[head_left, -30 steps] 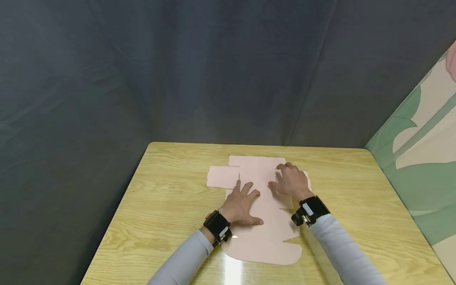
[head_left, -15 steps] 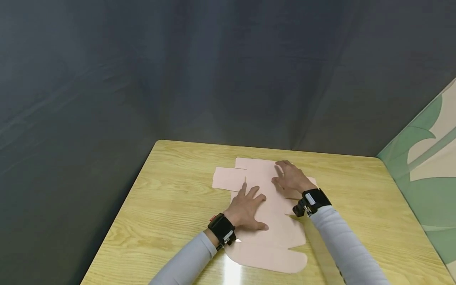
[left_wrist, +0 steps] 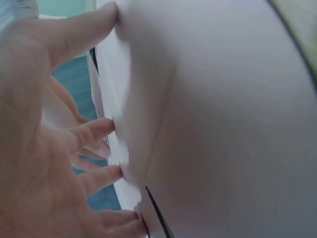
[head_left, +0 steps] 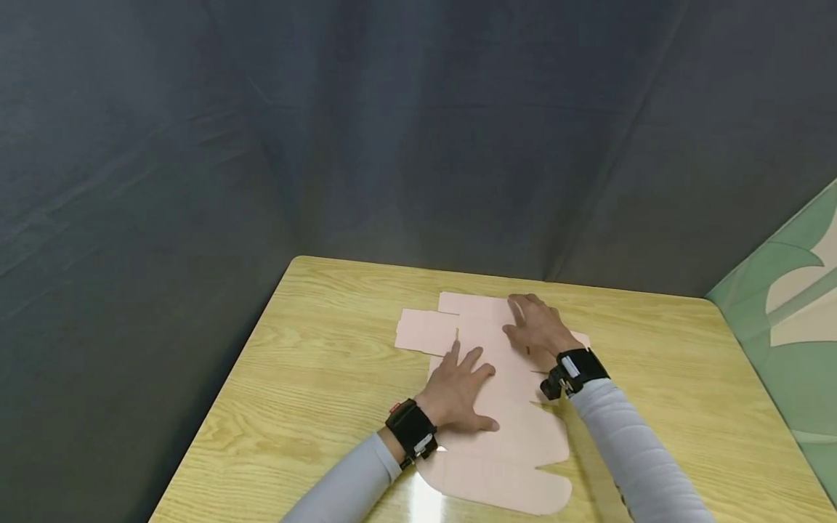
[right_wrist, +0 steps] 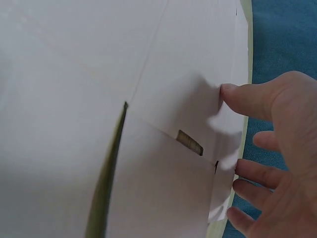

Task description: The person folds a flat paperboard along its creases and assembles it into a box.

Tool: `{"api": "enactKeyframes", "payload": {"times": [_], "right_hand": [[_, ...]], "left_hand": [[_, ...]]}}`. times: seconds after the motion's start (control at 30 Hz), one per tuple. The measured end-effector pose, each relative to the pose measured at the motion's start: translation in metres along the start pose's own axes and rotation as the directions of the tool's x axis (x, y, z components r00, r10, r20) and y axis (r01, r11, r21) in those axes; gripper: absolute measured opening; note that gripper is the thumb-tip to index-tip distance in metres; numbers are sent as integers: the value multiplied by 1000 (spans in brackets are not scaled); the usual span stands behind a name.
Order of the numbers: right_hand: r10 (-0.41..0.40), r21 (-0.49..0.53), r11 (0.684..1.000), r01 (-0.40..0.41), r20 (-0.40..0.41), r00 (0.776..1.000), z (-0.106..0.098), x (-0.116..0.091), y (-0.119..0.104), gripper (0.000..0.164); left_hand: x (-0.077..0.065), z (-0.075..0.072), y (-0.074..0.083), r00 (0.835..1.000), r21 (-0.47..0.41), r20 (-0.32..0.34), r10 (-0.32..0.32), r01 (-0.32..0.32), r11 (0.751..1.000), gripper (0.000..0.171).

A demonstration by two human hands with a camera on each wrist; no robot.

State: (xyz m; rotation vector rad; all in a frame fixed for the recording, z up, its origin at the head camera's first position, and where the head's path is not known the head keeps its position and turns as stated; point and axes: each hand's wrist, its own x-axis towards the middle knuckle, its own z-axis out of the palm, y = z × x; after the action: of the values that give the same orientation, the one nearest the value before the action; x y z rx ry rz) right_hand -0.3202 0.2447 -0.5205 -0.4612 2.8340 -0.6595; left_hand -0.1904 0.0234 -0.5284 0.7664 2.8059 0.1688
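Head view showed the left grip (head_left: 458, 392) with its fingers spread apart, their tips and the thumb resting on a flat pink cardboard sheet (head_left: 516, 436). The sheet lay beneath both grips on the wood-grain table (head_left: 314, 341), its rounded end (head_left: 503, 488) reaching nearer the person than the left grip. A rectangular flap (head_left: 425, 332) stuck out just beyond and to the left of that grip's fingertips, and a narrow slit (head_left: 457, 334) ran just ahead of one of them. Farther off and to the right, the right grip (head_left: 538, 327) was apart too, thumb away from the fingers, its tip touching the cardboard sheet. Right wrist view had a short slot (right_wrist: 189, 143) in the sheet just beside that grip, table surface showing through. Behind each grip sat a black wrist strap (head_left: 412, 428), then a pale grey sleeve (head_left: 346, 479). Beyond both grips hung a dark curtain (head_left: 418, 145); well to the right of the right grip rose a panel (head_left: 804, 349) with green leaf shapes.
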Motion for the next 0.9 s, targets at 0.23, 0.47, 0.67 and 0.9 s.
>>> {"api": "enactKeyframes", "payload": {"times": [0.23,0.47,0.67,0.9], "right_hand": [[-23,-8,1000,22,-75,997,-3,0,0,69],[-26,-21,999,24,-121,992,-10,2,-1,63],[-22,-11,1000,20,-170,985,-18,1,-1,58],[-44,-18,999,41,-232,972,-23,-4,0,50]], "left_hand": [[-10,0,8,995,86,-81,51,-44,995,85],[-11,-1,11,993,95,-104,60,-51,994,75],[-10,-2,12,991,68,-112,71,-64,996,67],[-6,-3,15,991,89,-107,81,-71,993,64]]}}
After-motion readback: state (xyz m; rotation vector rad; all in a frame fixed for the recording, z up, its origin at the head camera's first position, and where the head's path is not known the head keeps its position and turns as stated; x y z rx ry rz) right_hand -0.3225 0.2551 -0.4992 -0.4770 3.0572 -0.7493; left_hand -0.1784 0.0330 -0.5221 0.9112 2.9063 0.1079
